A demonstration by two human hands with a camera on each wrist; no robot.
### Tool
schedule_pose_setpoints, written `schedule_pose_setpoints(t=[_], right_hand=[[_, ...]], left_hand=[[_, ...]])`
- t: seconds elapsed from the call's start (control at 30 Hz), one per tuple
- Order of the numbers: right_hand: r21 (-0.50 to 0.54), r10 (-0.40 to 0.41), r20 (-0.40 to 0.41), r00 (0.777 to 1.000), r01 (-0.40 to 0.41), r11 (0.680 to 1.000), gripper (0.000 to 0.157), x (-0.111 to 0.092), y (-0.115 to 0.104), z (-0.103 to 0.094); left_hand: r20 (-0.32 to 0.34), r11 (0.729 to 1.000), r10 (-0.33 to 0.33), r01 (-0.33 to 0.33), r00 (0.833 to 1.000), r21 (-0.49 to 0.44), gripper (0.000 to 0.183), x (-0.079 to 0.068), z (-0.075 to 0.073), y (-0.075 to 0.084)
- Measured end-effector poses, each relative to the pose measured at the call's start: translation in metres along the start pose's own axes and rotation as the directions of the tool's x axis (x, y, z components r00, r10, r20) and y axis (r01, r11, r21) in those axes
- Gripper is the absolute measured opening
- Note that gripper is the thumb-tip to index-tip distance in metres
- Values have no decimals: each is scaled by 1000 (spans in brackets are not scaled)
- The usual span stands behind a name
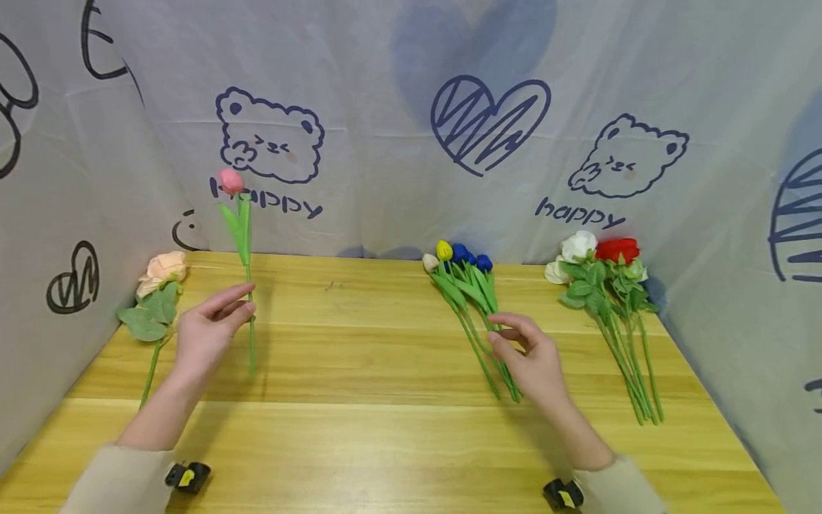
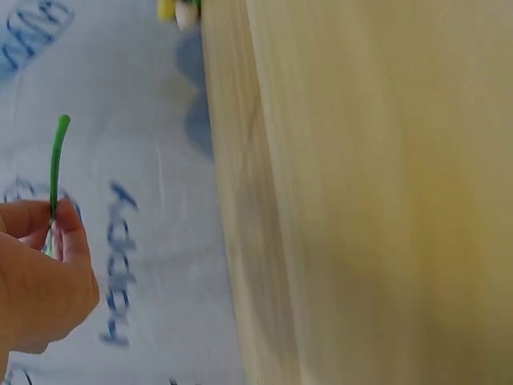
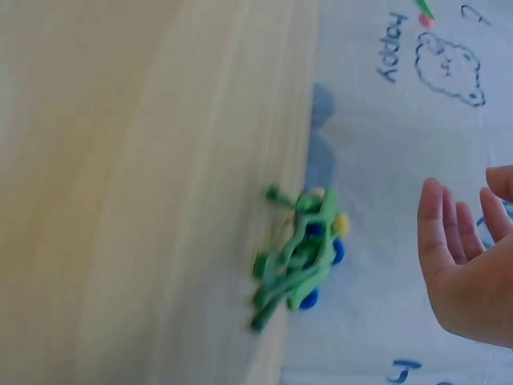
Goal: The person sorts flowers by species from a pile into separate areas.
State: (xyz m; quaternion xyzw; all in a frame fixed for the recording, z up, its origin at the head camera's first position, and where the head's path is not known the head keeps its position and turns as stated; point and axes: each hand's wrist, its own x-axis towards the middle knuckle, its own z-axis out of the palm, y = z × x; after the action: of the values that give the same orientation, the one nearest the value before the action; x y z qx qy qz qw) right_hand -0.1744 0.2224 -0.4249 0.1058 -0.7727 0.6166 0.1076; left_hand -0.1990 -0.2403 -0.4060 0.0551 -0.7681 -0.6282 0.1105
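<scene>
My left hand [image 1: 208, 334] pinches the stem of a pink tulip [image 1: 231, 180] between thumb and fingers. The tulip stands upright above the left part of the table, bloom at the top. In the left wrist view the lower end of its green stem [image 2: 56, 160] sticks out past the fingertips. My right hand [image 1: 531, 360] hovers over a bunch of tulips [image 1: 472, 289] with yellow, blue and pale blooms. Its fingers are loosely bent and hold nothing; the right wrist view shows the hand [image 3: 465, 257] apart from the bunch [image 3: 300, 257] lying on the table.
A peach rose [image 1: 165, 270] lies at the left of the wooden table [image 1: 359, 442]. On the right lie white and red roses [image 1: 618, 250] with long stems. A grey printed cloth [image 1: 379, 143] hangs behind the table and along both sides.
</scene>
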Motion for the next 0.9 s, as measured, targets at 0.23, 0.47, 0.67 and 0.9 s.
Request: schedule_pose_setpoints(t=[0.23, 0.47, 0.67, 0.9], right_hand=[[87, -52, 15, 999, 50, 995, 30, -1, -12, 24], [135, -53, 81, 995, 42, 990, 29, -3, -19, 45], [201, -57, 164, 985, 24, 979, 30, -4, -28, 60], [197, -28, 226, 974, -18, 980, 31, -3, -32, 69]], left_hand=[[27, 996, 72, -70, 997, -64, 40, -11, 54, 18], [104, 971, 100, -74, 989, -229, 38, -18, 109, 38], [146, 935, 164, -107, 976, -338, 34, -24, 155, 49], [189, 923, 173, -92, 967, -374, 31, -29, 196, 57]])
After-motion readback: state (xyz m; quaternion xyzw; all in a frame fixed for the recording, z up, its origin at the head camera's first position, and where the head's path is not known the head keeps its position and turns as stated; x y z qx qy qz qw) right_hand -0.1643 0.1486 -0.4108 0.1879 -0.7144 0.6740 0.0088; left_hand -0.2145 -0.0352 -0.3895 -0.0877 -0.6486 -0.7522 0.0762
